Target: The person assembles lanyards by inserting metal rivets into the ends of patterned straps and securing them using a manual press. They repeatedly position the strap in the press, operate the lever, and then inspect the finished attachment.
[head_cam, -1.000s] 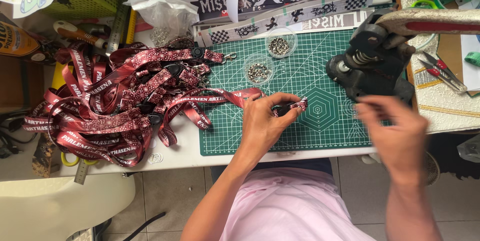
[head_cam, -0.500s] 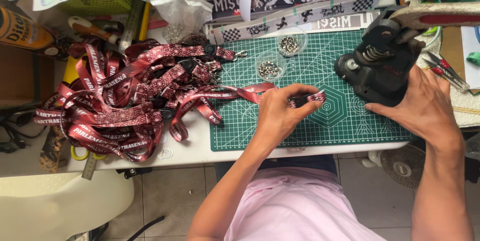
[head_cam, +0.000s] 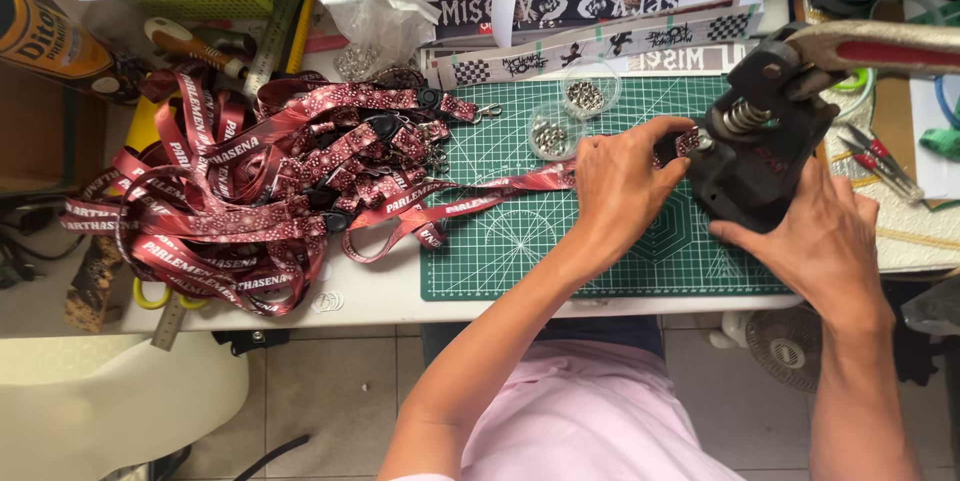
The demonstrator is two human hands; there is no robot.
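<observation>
On the green mat, right up against the black press, the left hand pinches the end of a red strap and feeds it under the press head; its fingers are curled nearly closed on the fabric. The right hand lies flat against the press base, fingers spread and partly wrapped round it, bracing it rather than gripping anything loose. The handle sticks out above, untouched.

What worries me is how close those left fingertips sit to the die: if the handle came down now, I reckon they could get nipped. The strap end is mostly hidden by the fingers, so I cannot tell whether it sits square; a skewed end would likely take the fitting crooked. The strap trails left across the mat to the big heap of straps, and a snag there could tug it out of place. Two small dishes of metal bits stand just beyond the left hand, near enough to knock.
</observation>
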